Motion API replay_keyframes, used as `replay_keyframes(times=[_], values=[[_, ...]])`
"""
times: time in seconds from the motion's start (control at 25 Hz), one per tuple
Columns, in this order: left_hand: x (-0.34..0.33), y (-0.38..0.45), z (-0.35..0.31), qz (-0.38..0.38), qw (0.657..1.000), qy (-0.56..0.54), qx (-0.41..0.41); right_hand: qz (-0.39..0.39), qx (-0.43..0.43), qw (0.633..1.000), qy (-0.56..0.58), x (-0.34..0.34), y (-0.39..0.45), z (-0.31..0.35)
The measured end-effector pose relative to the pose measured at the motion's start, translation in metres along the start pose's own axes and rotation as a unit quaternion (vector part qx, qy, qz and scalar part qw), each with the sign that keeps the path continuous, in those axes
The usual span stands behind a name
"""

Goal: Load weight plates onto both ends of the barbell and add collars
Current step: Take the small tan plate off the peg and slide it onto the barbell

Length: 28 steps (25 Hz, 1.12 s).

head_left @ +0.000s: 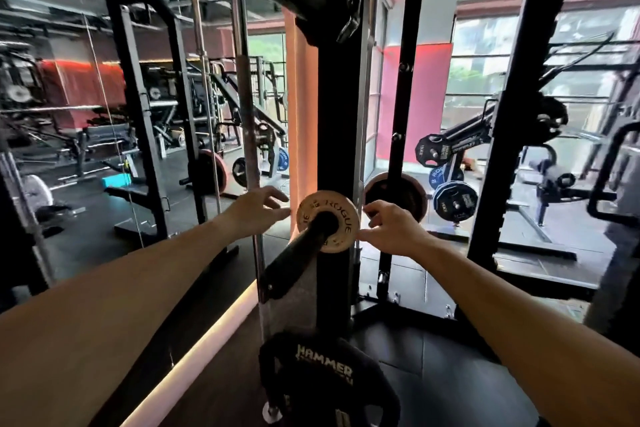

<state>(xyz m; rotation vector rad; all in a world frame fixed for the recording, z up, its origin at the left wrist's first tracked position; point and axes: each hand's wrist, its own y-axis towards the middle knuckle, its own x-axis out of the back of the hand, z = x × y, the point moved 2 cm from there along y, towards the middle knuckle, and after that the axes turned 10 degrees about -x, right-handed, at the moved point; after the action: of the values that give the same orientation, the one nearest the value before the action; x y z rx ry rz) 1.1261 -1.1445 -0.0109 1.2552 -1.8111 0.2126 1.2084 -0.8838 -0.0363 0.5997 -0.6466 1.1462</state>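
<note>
A small tan plate [343, 218] lettered ROGUE sits on a black storage peg [298, 260] that juts toward me from the black rack upright [341, 97]. My right hand [391, 229] is at the plate's right rim, thumb and forefinger touching it. My left hand [258, 208] hovers just left of the plate with its fingers spread, a small gap between fingertips and rim. Below, a black Hammer plate [325, 371] hangs on a lower peg.
Two steel barbells [242, 80] stand upright left of the post. A brown plate [398, 198] sits behind the post, and blue and black plates [453, 201] hang on a rack to the right. Another black upright [519, 149] stands at right. Dark rubber floor lies below.
</note>
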Motion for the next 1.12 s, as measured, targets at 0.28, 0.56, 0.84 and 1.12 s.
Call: replay_keyframes(times=[0.28,0.56,0.84,1.12], values=[[-0.049,0.064,0.0,0.053,0.996,-0.056,0.04,0.021,-0.016,0.998,0.055,-0.033,0.048,-0.01],[-0.029,0.013,0.007,0.063,0.996,-0.055,0.038,-0.026,0.046,0.999,0.004,-0.045,-0.001,0.015],[0.028,-0.132,-0.021,0.049,0.998,-0.039,-0.018,-0.024,0.087,0.996,-0.014,-0.059,-0.142,0.069],[0.034,-0.224,-0.113,0.034,0.979,-0.157,-0.124,-0.09,0.072,0.993,-0.014,0.014,-0.282,0.077]])
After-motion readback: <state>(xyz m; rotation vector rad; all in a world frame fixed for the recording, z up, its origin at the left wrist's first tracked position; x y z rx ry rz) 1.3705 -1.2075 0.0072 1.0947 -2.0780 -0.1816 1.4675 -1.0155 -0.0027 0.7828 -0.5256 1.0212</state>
